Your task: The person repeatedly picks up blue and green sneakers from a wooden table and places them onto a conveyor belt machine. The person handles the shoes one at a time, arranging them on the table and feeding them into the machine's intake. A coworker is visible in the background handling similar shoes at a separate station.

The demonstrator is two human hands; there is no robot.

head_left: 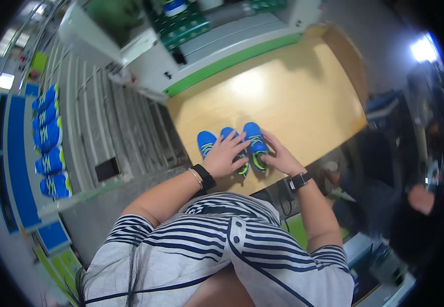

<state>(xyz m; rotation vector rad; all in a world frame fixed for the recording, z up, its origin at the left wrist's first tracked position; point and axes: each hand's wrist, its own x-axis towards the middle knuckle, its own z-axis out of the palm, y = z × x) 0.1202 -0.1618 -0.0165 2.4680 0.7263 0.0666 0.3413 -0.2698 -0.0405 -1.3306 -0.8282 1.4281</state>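
Note:
Three blue sneakers with yellow-green laces and linings stand side by side on a light wood tabletop (304,112), toes pointing away from me. My left hand (225,156) lies across the middle sneaker (227,132), fingers spread over its laces and gripping it; much of that shoe is hidden under the hand. The left sneaker (206,139) is beside the same hand, its heel covered by it. At the right sneaker (253,134), my right hand (282,157) has its thumb at the shoe opening and its fingers along the outer side.
Beyond the tabletop is a white and green machine (232,59). Left of it runs a grey slatted conveyor (114,112) with a dark flat object (107,169) on it. Several more blue sneakers (50,133) line its far left. A person in dark clothes (380,179) is at the right.

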